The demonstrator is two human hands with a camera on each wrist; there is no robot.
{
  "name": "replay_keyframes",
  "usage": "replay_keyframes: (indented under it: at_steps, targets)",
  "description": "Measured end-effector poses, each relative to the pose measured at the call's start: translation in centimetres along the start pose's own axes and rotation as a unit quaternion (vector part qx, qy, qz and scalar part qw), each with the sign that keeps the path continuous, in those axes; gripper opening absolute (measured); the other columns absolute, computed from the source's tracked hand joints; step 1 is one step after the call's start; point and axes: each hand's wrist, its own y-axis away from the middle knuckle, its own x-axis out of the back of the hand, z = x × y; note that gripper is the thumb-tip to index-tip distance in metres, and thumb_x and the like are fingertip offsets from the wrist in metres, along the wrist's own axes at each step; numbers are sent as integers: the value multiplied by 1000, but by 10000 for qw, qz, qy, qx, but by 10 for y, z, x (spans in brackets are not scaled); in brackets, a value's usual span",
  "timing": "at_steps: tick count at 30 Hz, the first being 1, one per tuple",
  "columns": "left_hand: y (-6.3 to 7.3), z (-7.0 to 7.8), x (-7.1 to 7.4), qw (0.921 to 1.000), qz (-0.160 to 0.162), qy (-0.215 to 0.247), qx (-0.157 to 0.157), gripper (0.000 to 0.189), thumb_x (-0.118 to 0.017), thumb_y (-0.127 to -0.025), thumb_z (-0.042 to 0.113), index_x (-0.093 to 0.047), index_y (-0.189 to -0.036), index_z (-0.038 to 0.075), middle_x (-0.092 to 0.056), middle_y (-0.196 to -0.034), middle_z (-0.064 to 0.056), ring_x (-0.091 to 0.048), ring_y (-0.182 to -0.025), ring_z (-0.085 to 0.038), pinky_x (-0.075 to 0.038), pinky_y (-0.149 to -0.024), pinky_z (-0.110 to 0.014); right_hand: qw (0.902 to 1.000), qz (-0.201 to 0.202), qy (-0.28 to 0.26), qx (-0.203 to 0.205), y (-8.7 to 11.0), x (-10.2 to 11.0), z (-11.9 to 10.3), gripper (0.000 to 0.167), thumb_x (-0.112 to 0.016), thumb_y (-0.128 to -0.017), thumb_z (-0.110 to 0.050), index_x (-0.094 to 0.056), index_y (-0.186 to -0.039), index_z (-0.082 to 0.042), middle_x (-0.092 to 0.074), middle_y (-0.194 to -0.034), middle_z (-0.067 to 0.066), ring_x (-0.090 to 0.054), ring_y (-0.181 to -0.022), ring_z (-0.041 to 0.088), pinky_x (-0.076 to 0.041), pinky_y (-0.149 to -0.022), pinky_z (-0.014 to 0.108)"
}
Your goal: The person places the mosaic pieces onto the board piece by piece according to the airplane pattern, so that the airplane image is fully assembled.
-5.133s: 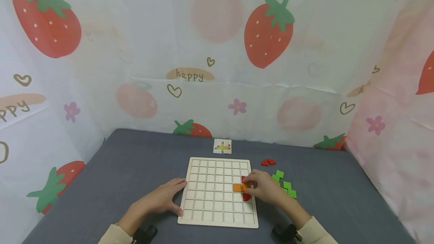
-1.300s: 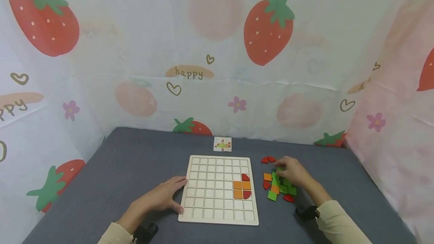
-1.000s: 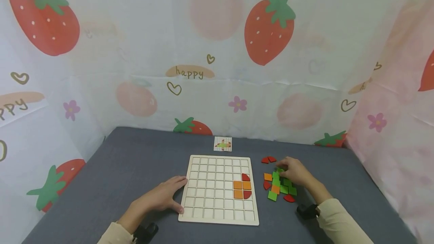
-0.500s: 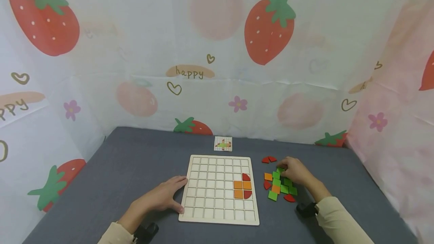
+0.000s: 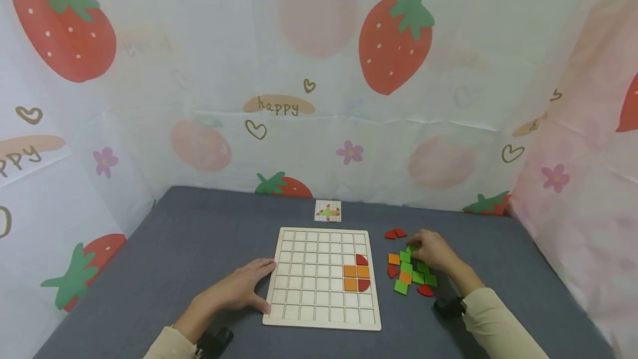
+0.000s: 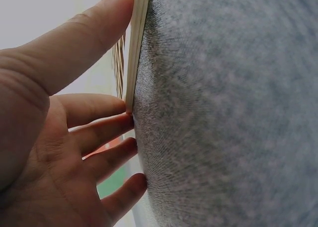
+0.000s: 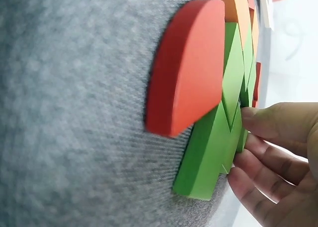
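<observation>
A pale wooden grid board lies on the table. My left hand rests at its left edge; in the left wrist view the thumb and index fingertip touch the rim, the fingers spread. On the board's right side sit three orange square tiles, with red quarter-round tiles above and below the right-hand ones. My right hand is at the far end of a loose tile pile, thumb and fingers pinching a green square tile, partly hidden by the fingers.
Several green squares, orange squares and red quarter-rounds lie right of the board. Two red pieces sit behind the pile. A small pattern card lies behind the board. A strawberry-print curtain closes the table's back.
Since about five seconds ago, my right hand has left the board for the loose tiles, and a third orange square now sits on the board. Over the last second both hands hardly move.
</observation>
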Motion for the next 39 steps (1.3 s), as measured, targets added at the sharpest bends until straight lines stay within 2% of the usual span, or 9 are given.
replay_keyframes:
  at_steps: [13, 19, 25, 39]
  targets:
    - [-1, 0, 1, 9999, -51, 17, 93, 97, -86, -67, 31, -41, -145, -4, -39, -152, -21, -34, -142, -41, -30, -110, -62, 9996, 161, -214, 20, 2, 5, -2, 24, -70, -83, -1, -71, -106, 5, -63, -97, 13, -59, -86, 23, -53, -72, 38]
    - [-1, 1, 2, 10000, -67, 28, 7, 97, -86, -67, 31, -41, -145, -5, -38, -152, -22, -33, -142, -43, -31, -110, -62, 9994, 183, -300, -12, 4, 6, -10, 26, -70, -83, -3, -70, -109, 5, -63, -96, 10, -54, -82, 19, -49, -69, 35]
    - [0, 1, 1, 10000, -47, 53, 62, 97, -86, -67, 31, -41, -145, -5, -38, -152, -21, -33, -142, -43, -30, -110, -63, 9987, 153, -492, 4, 7, 6, -21, 29, -70, -84, -4, -69, -112, 4, -61, -95, 9, -52, -82, 18, -47, -69, 33]
    - [3, 4, 3, 9998, -80, 187, -32, 95, -85, -68, 31, -41, -144, -5, -37, -152, -23, -31, -142, -45, -28, -110, -64, 9977, 352, -407, 423, 7, 1, -45, 28, -70, -84, -2, -70, -112, 4, -62, -96, 7, -59, -87, 20, -54, -74, 35]
